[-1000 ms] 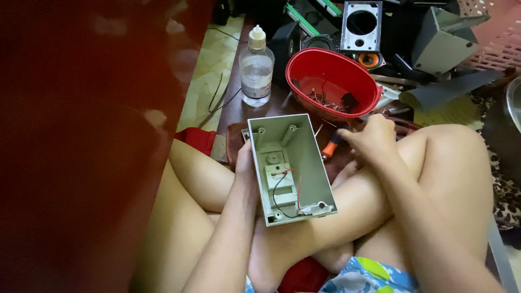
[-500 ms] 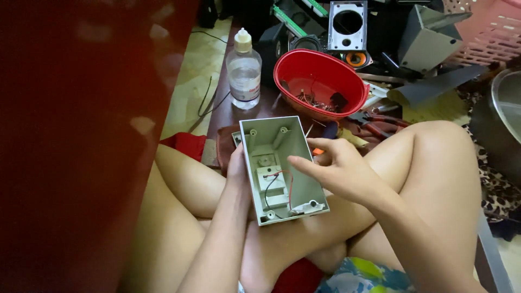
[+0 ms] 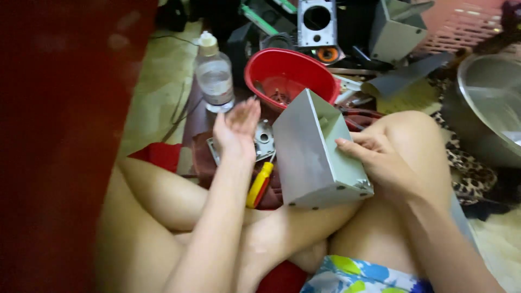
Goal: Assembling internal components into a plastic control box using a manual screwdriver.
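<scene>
Gap between left hand and tilted grey box stays passable, down to screwdriver. Beyond, red bowl and clear bottle crowd the floor; steel basin blocks right.

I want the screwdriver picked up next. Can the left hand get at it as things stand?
Probably yes: the left hand is open and empty, and the yellow-and-red screwdriver lies uncovered just below it, beside the grey box.

The grey box hides its inside and the right fingertips.
</scene>
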